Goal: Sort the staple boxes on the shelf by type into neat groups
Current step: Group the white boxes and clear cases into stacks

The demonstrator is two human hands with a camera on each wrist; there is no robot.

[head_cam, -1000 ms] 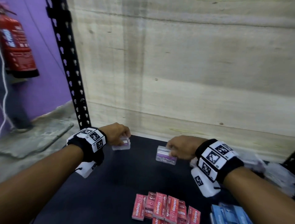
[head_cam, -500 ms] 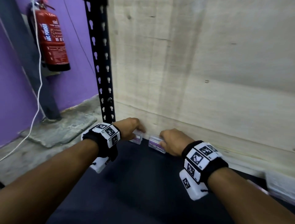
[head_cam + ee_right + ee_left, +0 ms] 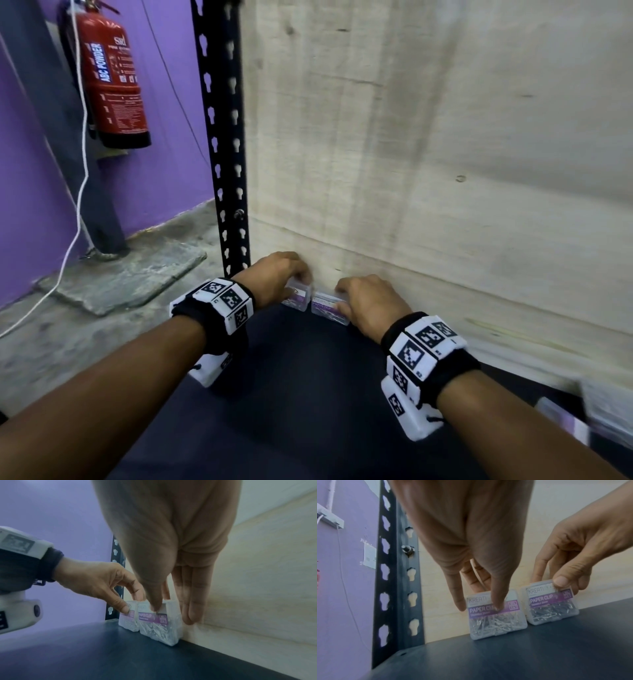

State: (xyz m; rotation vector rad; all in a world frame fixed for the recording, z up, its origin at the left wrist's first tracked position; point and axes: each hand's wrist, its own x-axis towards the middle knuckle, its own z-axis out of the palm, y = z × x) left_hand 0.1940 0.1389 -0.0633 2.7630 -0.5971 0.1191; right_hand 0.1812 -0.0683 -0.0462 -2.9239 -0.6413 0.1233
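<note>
- The left paper clip box (image 3: 496, 616) stands on edge on the dark shelf (image 3: 505, 660), at the back near the left corner, its label facing me; the purple band reads "PAPER CLIP" and loose silver clips fill the lower half.
- My left hand (image 3: 274, 274) comes down on it from above: my thumb lies on the front face over the label, and my fingers (image 3: 476, 578) reach down behind the top edge, so the box is pinched front to back.
- The right paper clip box (image 3: 551, 601) stands just beside the first, same label, also upright on the shelf; from the right wrist view the two look nearly touching, though I cannot tell whether they actually meet.
- My right hand (image 3: 366, 305) pinches this one near its top: thumb on the front face at the upper right corner, index finger behind the top edge, the other fingers (image 3: 193, 601) hanging straight down past the box's right side, next to the wooden back panel (image 3: 445, 154).
- Both boxes stand close in front of that panel.
- The black slotted upright (image 3: 222, 137) of the rack rises just left of the left box.
- Beyond it is a purple wall (image 3: 27, 171) with a red fire extinguisher (image 3: 113, 85) and a white cable (image 3: 80, 178).
- More boxes (image 3: 582, 414) lie blurred at the shelf's far right edge.
</note>
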